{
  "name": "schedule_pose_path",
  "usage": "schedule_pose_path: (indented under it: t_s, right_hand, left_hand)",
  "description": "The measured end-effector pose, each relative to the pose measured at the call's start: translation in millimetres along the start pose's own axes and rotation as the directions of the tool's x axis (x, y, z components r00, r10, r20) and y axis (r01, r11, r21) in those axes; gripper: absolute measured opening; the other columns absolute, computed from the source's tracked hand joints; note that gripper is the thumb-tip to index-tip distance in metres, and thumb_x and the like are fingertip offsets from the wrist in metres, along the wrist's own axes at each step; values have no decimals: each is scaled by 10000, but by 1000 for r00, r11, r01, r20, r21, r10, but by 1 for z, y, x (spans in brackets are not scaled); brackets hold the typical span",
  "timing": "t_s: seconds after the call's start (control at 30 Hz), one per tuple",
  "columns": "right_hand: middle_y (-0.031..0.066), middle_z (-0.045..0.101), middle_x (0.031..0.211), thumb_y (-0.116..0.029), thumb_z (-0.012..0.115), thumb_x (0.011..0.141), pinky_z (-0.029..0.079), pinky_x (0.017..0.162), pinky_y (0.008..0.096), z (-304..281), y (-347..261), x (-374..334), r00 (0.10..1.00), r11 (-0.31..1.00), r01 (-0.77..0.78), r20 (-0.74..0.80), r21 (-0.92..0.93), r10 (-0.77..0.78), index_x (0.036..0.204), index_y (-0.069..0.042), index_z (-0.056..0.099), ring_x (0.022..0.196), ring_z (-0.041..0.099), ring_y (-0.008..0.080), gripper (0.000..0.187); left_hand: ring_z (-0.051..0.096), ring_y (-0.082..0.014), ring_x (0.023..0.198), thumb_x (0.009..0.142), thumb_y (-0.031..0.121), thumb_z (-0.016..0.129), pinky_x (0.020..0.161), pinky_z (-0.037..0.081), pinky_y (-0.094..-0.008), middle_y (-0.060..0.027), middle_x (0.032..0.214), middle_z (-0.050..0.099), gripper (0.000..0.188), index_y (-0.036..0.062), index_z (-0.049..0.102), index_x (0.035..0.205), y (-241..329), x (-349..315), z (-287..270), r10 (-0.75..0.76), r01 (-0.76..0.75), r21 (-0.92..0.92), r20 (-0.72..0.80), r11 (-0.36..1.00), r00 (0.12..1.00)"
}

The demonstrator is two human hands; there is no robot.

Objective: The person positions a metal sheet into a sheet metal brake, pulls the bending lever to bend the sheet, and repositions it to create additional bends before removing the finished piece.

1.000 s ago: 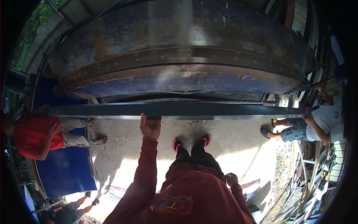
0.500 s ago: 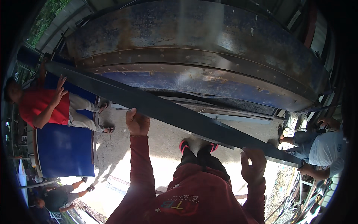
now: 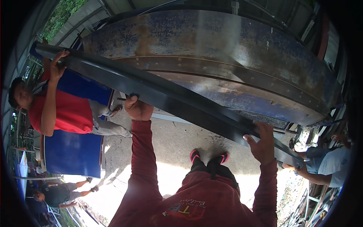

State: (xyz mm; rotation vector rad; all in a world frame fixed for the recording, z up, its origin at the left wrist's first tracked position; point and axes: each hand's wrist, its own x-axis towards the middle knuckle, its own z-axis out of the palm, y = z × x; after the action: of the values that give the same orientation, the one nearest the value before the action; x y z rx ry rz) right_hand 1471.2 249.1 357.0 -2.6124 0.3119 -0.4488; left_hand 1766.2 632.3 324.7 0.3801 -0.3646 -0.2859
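Note:
A long dark grey folded metal strip [image 3: 181, 100] runs slantwise across the view, from far left to near right. My left hand [image 3: 139, 109] holds its near edge, thumb showing at the edge and the fingers mostly hidden. Farther right, my right hand [image 3: 262, 143] grips the strip, thumb on the near side and fingers over the far edge. A person in a red shirt [image 3: 62, 110] supports the far left end with raised hands. At the right end, a person in a pale shirt [image 3: 332, 168] has a hand on the strip.
Beyond the strip stands a large, worn blue-brown machine [image 3: 211, 41] with a row of bolts. A blue sheet [image 3: 72, 155] lies at left. Another person in dark clothing [image 3: 56, 195] is at lower left. Scrap lengths [image 3: 312, 202] lie at lower right, beside the concrete floor [image 3: 181, 140].
My right hand has risen from the strip's near edge to grip across it. The strip has tilted, showing a fold along its length. The person in red has moved closer, one hand now on the strip.

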Motion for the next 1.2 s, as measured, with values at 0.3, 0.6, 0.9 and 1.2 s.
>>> schedule_pose_path:
  t_s: [0.3,0.6,0.9,1.2]
  right_hand:
    - [115,657,992,-371,943,671,421,1091,536,-6,18,35,989,991,135,-53,14,-135,1039,-53,644,996,637,358,571]
    - [98,647,827,-280,860,802,467,723,432,68,-21,69,940,852,309,0,423,-341,864,-42,703,800,604,308,292]
    - [105,657,800,-229,709,962,475,724,435,105,-67,76,922,782,286,62,553,-382,925,-26,756,807,623,288,211]
    - [122,718,999,-283,719,955,502,942,433,133,-52,30,973,876,217,-166,430,-160,1156,-40,717,911,674,291,315]
  left_hand:
    - [524,-337,1332,958,269,704,1151,406,-514,-115,1545,493,720,58,385,1568,18,57,90,146,-172,48,339,984,929]
    - [459,-328,1377,1002,476,648,1181,390,-440,-144,1620,365,769,25,354,1551,74,86,178,96,-196,187,443,963,891]
    - [461,-269,1394,1077,461,540,1155,369,-391,-223,1540,427,685,-40,386,1518,51,46,209,480,-505,802,322,321,816]
    - [584,-250,1182,951,437,761,1010,468,-377,-201,1354,557,785,-79,440,1448,13,81,217,577,-414,910,339,-2,743]
